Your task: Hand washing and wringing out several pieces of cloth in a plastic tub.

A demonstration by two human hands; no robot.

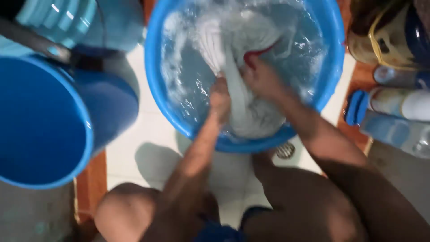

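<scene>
Scrubbing a white garment (244, 105) in soapy water at the near rim of the blue basin (154, 85): left hand (220, 96) and right hand (260, 78) both clench the cloth. Best kept submerged, fists rubbed close together, basin steady.

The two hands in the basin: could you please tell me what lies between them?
In the head view, a bunched white cloth lies between the left hand and the right hand, in the soapy water of the blue basin.
</scene>
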